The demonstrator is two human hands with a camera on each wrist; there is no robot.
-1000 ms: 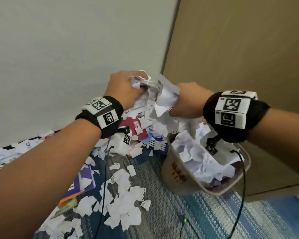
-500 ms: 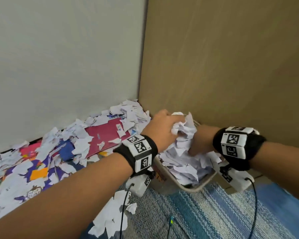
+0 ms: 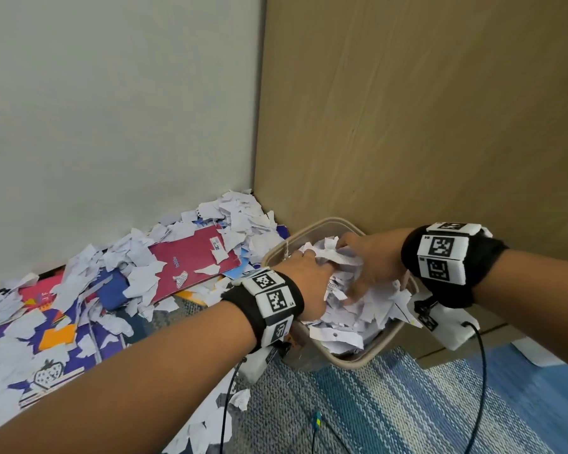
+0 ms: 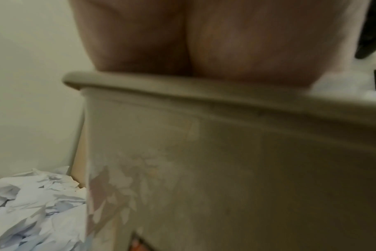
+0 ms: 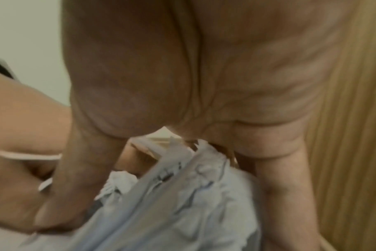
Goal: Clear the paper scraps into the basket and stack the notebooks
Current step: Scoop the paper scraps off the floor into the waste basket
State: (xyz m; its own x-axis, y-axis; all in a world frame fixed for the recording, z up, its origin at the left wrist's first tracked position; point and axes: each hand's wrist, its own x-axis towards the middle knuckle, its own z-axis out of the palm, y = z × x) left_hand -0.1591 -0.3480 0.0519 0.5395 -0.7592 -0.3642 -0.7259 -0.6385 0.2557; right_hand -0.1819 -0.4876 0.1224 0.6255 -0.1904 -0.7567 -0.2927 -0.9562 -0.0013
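Nearest me, loose paper scraps (image 3: 207, 430) lie on the striped blue-grey rug (image 3: 391, 401) under my left forearm. Just beyond, my left hand (image 3: 309, 283) reaches over the near rim of the beige basket (image 3: 351, 360) and sits on the heaped paper inside; its fingers are buried among the scraps, so I cannot tell whether they grip or lie flat. My right hand (image 3: 371, 260) comes in from the other side, fingers spread downward and pressing on the crumpled paper pile (image 3: 368, 306), thumb and fingers apart in the right wrist view. To the left, notebooks lie scattered under more scraps: a purple one (image 3: 76, 355) nearer, a red notebook (image 3: 194, 260) farther, against the white wall (image 3: 112, 109). The basket stands beside a wooden panel (image 3: 423, 109).
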